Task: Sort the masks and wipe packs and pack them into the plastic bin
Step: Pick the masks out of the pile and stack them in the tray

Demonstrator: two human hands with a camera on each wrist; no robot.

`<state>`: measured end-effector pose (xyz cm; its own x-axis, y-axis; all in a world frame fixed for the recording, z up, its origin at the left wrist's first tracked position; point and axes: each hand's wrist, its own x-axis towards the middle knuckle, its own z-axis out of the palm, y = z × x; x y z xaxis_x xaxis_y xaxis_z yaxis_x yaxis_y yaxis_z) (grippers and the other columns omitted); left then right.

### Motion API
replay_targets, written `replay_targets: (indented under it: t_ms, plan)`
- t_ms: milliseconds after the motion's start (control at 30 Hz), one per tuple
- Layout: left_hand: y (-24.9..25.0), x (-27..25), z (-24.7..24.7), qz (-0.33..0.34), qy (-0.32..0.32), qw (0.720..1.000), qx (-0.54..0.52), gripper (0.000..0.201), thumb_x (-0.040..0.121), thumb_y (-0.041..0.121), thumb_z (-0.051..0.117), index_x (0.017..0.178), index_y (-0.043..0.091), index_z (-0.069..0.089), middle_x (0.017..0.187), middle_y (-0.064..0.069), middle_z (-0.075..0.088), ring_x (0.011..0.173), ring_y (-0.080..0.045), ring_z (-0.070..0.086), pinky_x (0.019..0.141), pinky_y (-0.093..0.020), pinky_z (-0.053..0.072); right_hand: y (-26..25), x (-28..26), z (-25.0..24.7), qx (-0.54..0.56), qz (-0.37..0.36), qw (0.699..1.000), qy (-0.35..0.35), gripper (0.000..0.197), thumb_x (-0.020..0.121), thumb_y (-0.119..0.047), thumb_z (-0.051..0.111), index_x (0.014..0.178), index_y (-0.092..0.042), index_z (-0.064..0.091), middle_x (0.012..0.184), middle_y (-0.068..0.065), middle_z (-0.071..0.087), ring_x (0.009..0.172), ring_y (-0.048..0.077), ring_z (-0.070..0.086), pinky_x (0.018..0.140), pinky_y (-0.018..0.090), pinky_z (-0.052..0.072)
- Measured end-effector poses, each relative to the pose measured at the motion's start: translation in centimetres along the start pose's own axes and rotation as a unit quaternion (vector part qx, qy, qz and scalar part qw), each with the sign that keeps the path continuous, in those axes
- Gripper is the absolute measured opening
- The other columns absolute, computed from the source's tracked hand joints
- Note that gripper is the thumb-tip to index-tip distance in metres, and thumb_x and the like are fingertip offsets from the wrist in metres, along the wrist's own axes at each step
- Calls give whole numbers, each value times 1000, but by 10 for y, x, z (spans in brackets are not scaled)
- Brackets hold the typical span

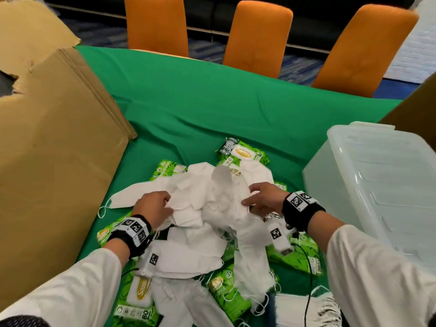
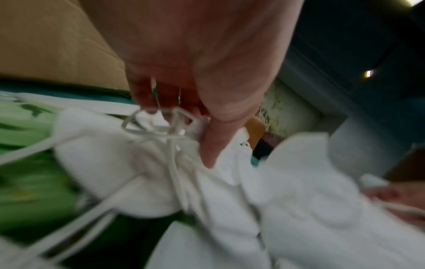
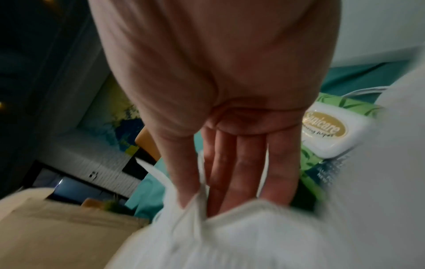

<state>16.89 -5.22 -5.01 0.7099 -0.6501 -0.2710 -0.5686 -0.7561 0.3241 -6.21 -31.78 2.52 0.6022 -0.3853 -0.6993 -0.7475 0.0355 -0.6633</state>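
masks (image 1: 207,204) heaped over wipe packs (image 1: 243,153), bin (image 1: 377,175) to their right.

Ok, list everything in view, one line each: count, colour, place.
masks: many, white, heaped mid-table over the packs
wipe packs: several, count unclear, green, under and around the heap
plastic bin: one, clear, right of the heap
cardboard box: one, brown, left
tablecloth: one, green, covering the table
chairs: three, orange, behind the table
left hand: grips masks at the heap's left
right hand: pinches masks at the heap's right
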Motion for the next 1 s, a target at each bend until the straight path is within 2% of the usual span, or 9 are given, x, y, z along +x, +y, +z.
replay_targets:
  t_ms: [133,233,300,400,567,700,833,900,1000]
  plan:
    - [7,-14,-21,57,-2,984,-170,18,82,31,81,82,20,67,68,6,59,67,-20,55,60,-33,37,5,-9,-19,-2,-15,999,33,15,84,-3,78,77,-11,68,74,12,63,63,23,61,72,45,59]
    - [0,-28,-38,88,-158,958,-222,27,75,44,79,86,20,71,79,1,70,73,-22,63,68,-37,47,7,-14,-27,75,-45,988,125,28,82,-9,83,73,-13,57,67,5,57,56,17,53,55,33,51]
    - [-4,-38,-44,92,-202,970,-104,25,75,46,76,90,28,68,88,8,70,83,-19,64,73,-33,47,7,-21,-30,118,-74,978,157,20,81,-12,85,78,-11,66,66,1,62,56,16,55,53,31,47]
    - [-2,-50,-45,98,-58,992,53,36,85,42,72,118,36,59,114,9,61,103,-17,61,85,-34,50,4,-31,-25,168,-99,962,191,13,85,-9,80,90,-9,68,86,9,75,69,23,69,53,34,58]
    - [59,-68,-46,163,27,954,-252,43,85,41,79,123,34,60,112,11,61,94,-7,63,81,-27,51,-6,-37,-13,242,-178,903,307,30,88,9,65,108,-13,63,94,15,72,76,27,70,69,43,61]
    - [121,-63,-50,127,-7,891,-436,59,83,42,82,134,33,54,117,11,63,95,-6,69,81,-23,54,-25,-55,0,368,-214,879,216,54,83,26,48,123,-9,54,110,14,72,95,28,70,74,43,58]
    - [159,-52,-44,65,-87,813,-572,52,80,29,85,126,20,63,114,-1,75,102,-20,73,91,-46,59,-32,-71,17,433,-211,872,84,42,90,14,51,125,-10,58,110,11,72,90,27,69,75,44,57]
    - [158,-47,-42,52,-71,820,-565,42,75,23,85,113,13,69,106,-4,78,99,-26,74,94,-54,57,-31,-75,20,423,-185,883,84,29,97,-4,58,125,-8,62,109,10,72,89,27,68,71,43,60]
    - [136,-43,-47,52,-13,889,-455,39,75,32,85,108,13,72,101,1,77,94,-23,72,93,-48,57,-25,-78,9,418,-177,871,186,9,98,-8,62,107,-8,64,105,13,72,93,31,70,73,47,64]
